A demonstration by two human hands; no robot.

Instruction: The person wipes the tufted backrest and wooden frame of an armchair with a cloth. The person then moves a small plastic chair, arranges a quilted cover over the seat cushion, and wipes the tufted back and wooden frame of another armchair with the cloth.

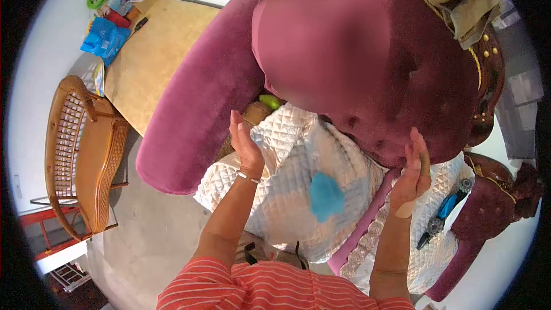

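My left hand (245, 144) is raised with its fingers stretched out and holds nothing. It appears over the gap between the purple sofa arm (198, 97) and a cream quilted cover (275, 195). My right hand (411, 175), also open with straight fingers, is held up before the tufted sofa back (425, 92). Between the hands, a flat blue patch (326, 197) shows on the quilted cover; whether it is a cloth or a mark I cannot tell. Beside the left fingertips, a brown cushion (256, 113) and a small green thing (270, 101) sit in the sofa corner.
To the right, a blue and black strap-like object (444, 213) lies on another quilted cover. A folded brown cloth (459, 3) hangs over the sofa's carved frame. At left are a wooden chair (94, 166) and a table (160, 51) with a blue bag (106, 39).
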